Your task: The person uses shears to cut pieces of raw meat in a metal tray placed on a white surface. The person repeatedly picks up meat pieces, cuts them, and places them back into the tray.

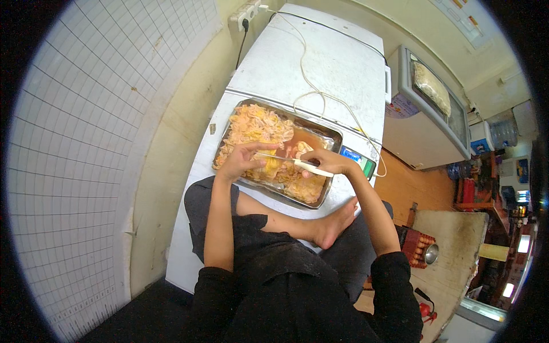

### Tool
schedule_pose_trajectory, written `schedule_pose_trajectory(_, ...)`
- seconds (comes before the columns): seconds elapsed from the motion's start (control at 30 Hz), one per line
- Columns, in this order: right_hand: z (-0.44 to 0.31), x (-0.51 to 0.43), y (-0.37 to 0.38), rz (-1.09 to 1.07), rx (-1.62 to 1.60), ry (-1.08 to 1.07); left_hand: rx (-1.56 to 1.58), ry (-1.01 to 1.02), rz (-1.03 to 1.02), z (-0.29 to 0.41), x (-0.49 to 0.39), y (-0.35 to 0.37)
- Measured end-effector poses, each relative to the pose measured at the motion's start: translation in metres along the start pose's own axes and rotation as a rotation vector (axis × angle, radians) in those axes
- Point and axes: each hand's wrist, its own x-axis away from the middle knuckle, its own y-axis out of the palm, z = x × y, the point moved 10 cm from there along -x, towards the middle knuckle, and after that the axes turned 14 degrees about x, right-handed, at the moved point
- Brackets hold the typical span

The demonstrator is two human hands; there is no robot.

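My right hand (328,162) grips white-handled scissors (315,168), whose metal blades point left across a metal tray (266,187). Opposite it, my left hand (242,162) is over the tray's near left part, thumb and forefinger apart around the blade tips. A bright yellow piece of what looks like raw poultry (271,168) lies right below those fingers; whether they pinch it is hidden. Pale pink and yellow raw pieces (253,128) are heaped on the tray's left side. More pieces (306,186) lie at the near right, and reddish liquid pools in between.
The tray rests on a white chest-type lid (330,55), close to my crossed legs. A digital scale (366,165) adjoins its right end. A pale cable (319,91) loops behind it. The wall (171,128) rises at left; another freezer (429,124) stands at right.
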Motion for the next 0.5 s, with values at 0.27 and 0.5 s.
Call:
schedule_pose_trajectory(0.27,0.008,-0.005,0.013,-0.055,-0.17,0.069,0.181,-0.065,0.019,-0.006,0.002,-0.006)
schedule_pose_trajectory(0.5,0.009,-0.02,0.032,0.012,-0.437,0.104,0.274,-0.12,0.052,-0.022,0.0,-0.013)
